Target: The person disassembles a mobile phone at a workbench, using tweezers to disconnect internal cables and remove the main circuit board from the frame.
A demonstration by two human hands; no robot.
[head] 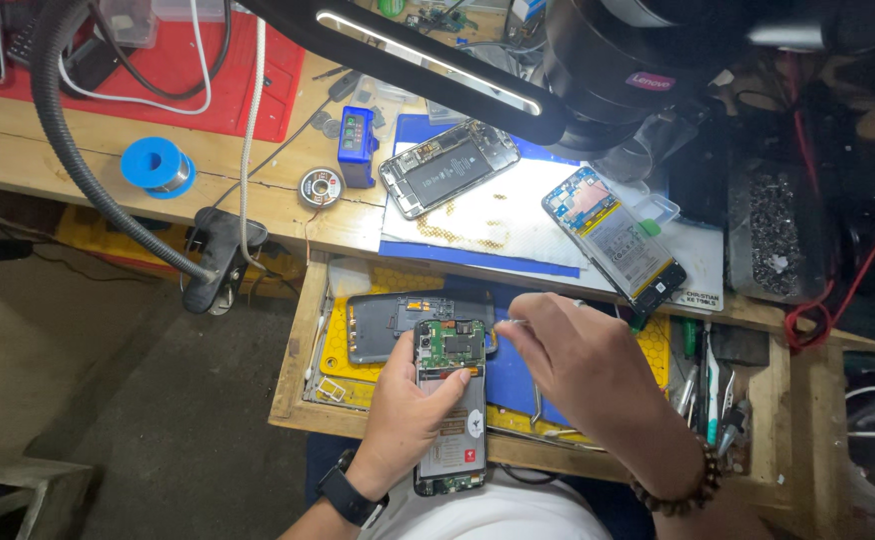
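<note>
My left hand (410, 412) grips an opened phone (451, 400) with its back off, green circuit board at the top and battery below. My right hand (580, 365) pinches thin metal tweezers (507, 322) whose tip sits at the board's upper right edge. Just behind the phone lies a dark grey back cover (388, 322) in an open wooden drawer (293, 350). I wear a black watch on the left wrist and a bead bracelet on the right.
Two more opened phones (448, 166) (615, 235) lie on a blue-and-white mat on the bench. A blue solder spool (156, 165), a solder wire reel (320, 186), a small blue meter (358, 143), a lamp arm (428, 60) and tools (708, 385) at the drawer's right surround them.
</note>
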